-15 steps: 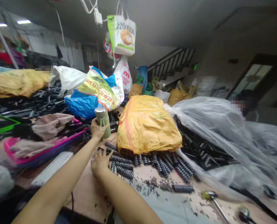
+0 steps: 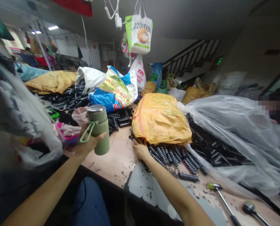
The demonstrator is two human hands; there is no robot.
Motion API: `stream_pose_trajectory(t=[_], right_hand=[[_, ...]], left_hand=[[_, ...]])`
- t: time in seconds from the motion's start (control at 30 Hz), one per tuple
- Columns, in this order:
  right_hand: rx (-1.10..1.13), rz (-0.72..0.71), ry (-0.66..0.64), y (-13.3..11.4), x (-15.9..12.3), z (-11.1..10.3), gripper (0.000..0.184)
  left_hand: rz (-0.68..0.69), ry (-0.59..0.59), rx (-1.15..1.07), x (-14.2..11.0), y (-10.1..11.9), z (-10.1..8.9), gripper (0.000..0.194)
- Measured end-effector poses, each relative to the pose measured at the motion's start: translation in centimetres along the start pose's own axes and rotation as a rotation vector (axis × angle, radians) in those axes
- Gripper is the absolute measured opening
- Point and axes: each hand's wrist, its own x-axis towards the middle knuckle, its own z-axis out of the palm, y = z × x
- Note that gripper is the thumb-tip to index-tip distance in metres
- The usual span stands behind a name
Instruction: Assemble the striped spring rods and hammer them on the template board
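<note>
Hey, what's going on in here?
Someone sits or stands at a messy table. Their left hand is wrapped around a green bottle with a silver lid. Their right hand is at the near left corner of a yellow sack; whether it holds anything is unclear. Dark ridged pieces poke out from under that sack.

One head-worn camera looks forward and down across the nearby table
</note>
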Motion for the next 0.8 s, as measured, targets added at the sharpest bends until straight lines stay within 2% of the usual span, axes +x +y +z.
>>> stream_pose_trajectory(t=[0.13, 0.2, 0.27, 0.33, 0.37, 0.43, 0.47, 0.53, 0.6, 0.67, 0.73, 0.8], right_hand=[[0.070, -0.081, 0.065, -4.3, -0.9, -3.7, 0.026], [0.121, -0.103, 0.109, -7.8, 0.1, -6.3, 0.032], [0.183, -0.153, 0.094, -11.9, 1.9, -9.2, 0.031], [0.328, -0.272, -0.217, -16.1, 3.9, -11.7, 0.035], [0.313, -0.307, -0.363, -18.1, 4.8, -12.6, 0.039], [0.198, -0.382, -0.480, -21.2, 5.9, -13.8, 0.040], [0.150, -0.437, -0.463, -22.2, 6.1, -14.1, 0.039], [0.148, -0.550, -0.365, -22.8, 6.2, -13.7, 0.045], [0.276, -0.587, -0.291, -21.9, 5.9, -12.4, 0.061], [0.504, -0.500, -0.268, -20.1, 5.6, -9.9, 0.070], [0.793, -0.309, -0.239, -18.2, 4.9, -6.5, 0.068], [0.851, -0.220, -0.208, -16.8, 3.9, -2.9, 0.064]], left_hand=[[-0.091, -0.019, 0.122, -5.3, -1.1, -3.0, 0.055], [-0.127, -0.032, 0.180, -7.7, -1.7, -3.7, 0.061], [-0.150, -0.042, 0.204, -9.7, -2.2, -4.0, 0.064], [-0.181, -0.030, 0.211, -11.4, -2.8, -4.1, 0.064], [-0.202, -0.012, 0.215, -12.1, -3.1, -4.3, 0.063], [-0.249, 0.037, 0.229, -13.2, -4.0, -4.7, 0.062], [-0.267, 0.057, 0.227, -13.6, -4.6, -5.1, 0.062], [-0.288, 0.091, 0.209, -14.3, -6.0, -6.0, 0.065], [-0.315, 0.115, 0.201, -14.9, -7.5, -7.1, 0.068], [-0.347, 0.159, 0.237, -15.3, -8.6, -8.2, 0.067], [-0.372, 0.190, 0.286, -15.5, -9.4, -9.0, 0.066], [-0.384, 0.210, 0.298, -15.6, -9.8, -9.5, 0.067]])
